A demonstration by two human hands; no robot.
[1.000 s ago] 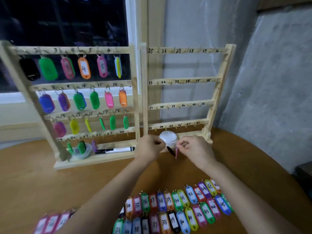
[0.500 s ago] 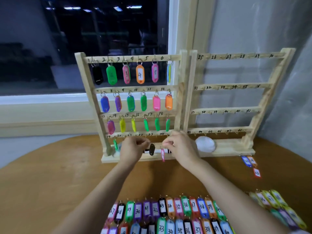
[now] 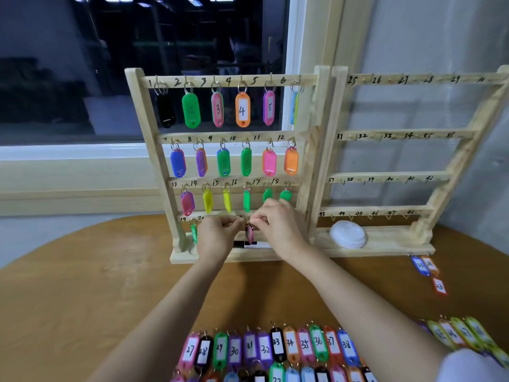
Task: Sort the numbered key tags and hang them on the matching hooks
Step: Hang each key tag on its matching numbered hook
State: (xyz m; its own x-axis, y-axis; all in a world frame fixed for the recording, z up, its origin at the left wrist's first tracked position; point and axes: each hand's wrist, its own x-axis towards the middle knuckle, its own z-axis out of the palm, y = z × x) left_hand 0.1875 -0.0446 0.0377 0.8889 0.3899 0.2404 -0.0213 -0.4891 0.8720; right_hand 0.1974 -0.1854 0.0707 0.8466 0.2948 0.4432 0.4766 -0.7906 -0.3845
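Your left forearm [image 3: 170, 307] and right forearm [image 3: 358, 296] are bare; a white sleeve [image 3: 468, 365] begins near your right elbow.

Even, fairly bright indoor light is recorded, supplied from overhead. Ceiling lamps are mirrored as pale streaks in the dark window [image 3: 165, 51]. A dull sheen is noted on the table [image 3: 115, 268]. The straight rails of the right rack [image 3: 413, 133] are bowed by wide-angle distortion. The tags [image 3: 462, 334] at the lower right edge are smeared by blur, and their numbers cannot be read.
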